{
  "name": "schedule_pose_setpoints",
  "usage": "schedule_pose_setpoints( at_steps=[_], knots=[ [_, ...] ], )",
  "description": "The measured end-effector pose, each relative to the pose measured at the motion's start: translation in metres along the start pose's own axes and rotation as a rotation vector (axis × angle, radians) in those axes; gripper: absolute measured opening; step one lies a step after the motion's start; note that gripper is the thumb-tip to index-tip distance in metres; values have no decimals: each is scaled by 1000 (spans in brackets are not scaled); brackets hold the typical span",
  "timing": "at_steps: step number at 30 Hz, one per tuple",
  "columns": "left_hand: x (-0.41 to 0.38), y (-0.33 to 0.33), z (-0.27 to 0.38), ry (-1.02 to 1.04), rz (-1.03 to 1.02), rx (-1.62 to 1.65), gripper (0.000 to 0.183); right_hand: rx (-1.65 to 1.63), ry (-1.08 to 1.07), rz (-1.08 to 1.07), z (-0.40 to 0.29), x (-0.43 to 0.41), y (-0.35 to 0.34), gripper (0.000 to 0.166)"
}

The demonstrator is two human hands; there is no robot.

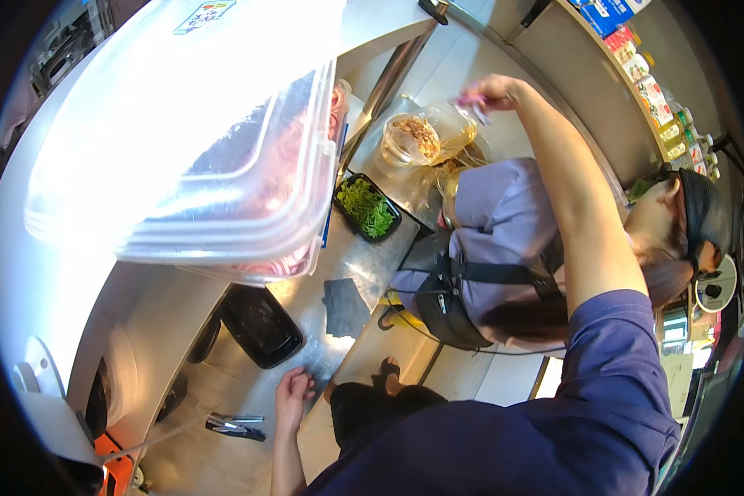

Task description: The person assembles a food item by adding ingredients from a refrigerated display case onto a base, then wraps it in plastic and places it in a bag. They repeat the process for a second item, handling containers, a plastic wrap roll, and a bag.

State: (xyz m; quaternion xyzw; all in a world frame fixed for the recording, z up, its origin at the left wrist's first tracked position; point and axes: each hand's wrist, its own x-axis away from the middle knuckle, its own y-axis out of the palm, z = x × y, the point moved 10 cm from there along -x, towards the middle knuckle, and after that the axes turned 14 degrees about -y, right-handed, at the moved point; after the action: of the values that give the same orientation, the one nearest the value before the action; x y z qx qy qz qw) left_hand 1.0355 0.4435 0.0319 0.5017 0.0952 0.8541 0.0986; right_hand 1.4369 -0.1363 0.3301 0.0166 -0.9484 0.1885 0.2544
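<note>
My right hand (495, 93) is raised at arm's length and pinches purple-pink strips (475, 104), which look like sliced red onion; they are blurred. Under it, close by, is an open clear plastic bag (449, 124) beside a round tub (397, 149) with brown flakes. My left hand (295, 392) hovers over the metal counter (322, 366), fingers loosely bent and nothing in them. Nearest to it lies an empty black plastic tray (263, 325). Another black tray (367, 208) holds green leafy herbs. A grey cloth (345, 308) lies between the two trays.
A large lidded clear bin (273, 242) with red onion slices stands on the white upper shelf (12, 273). A co-worker (502, 248) in a lavender shirt stands close under my right arm. A black and silver tool (235, 426) lies on the counter. Bottles (673, 133) line a far shelf.
</note>
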Motion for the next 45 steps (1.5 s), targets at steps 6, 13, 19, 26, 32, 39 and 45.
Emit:
schedule_pose_setpoints(
  at_steps=[6, 13, 19, 26, 32, 39, 45],
  knots=[
    [-10, -19, -49, -95, 50, 45, 30, 670, 306, -260, 114, -13, -81, 7],
    [-22, 4, -76, -170, 58, 52, 27, 1312, 334, 101, 183, -13, -112, 28],
    [-30, 15, -77, -192, 90, 19, 29, 1055, 498, 37, 290, -10, -119, 32],
    [-26, 16, -56, -161, 93, -66, 34, 1209, 479, -122, 243, -16, -103, 10],
    [-23, 82, 9, -58, -86, -175, 29, 1431, -82, 7, 13, 38, 49, 8],
    [-26, 145, 49, 73, -211, -394, 28, 1071, -402, 492, -66, 120, 190, 21],
    [-37, 113, 10, 96, -232, -401, 29, 861, -641, 98, 118, 245, 325, 20]
  ],
)
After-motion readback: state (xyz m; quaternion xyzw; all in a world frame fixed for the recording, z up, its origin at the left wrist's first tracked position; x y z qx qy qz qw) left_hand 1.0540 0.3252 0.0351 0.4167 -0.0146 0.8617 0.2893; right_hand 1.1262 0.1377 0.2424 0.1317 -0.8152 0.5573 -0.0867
